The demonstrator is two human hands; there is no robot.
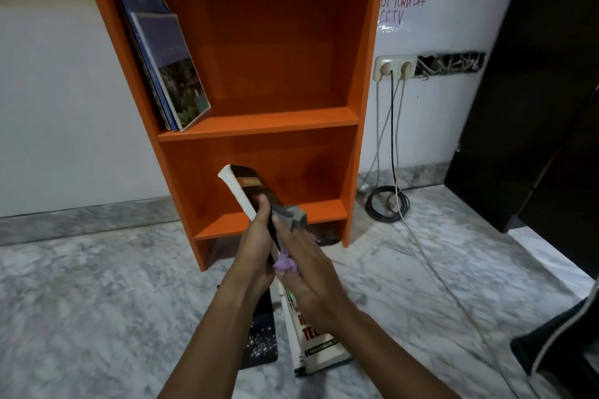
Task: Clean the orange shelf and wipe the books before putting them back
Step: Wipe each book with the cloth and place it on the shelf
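Book (248, 186) tilted, your left hand (256, 249) gripping its lower edge, exposing cover; right hand (312, 282) pinches purple cloth (285, 263) against it.

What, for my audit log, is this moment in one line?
left hand: grips book | right hand: holds purple cloth against it | orange shelf: books leaning upper left
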